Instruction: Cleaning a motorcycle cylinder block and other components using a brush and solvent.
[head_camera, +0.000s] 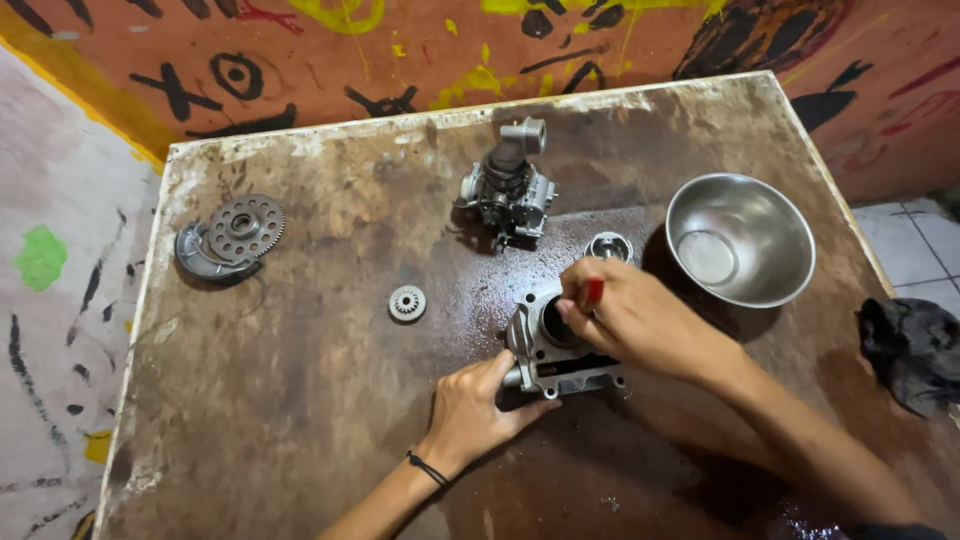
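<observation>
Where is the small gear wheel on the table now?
In the head view, the small gear wheel lies alone left of centre on the table, between the large toothed disc and the cylinder block.

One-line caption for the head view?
Left hand steadies a metal engine cylinder while right hand works a red-handled tool at it.
</observation>
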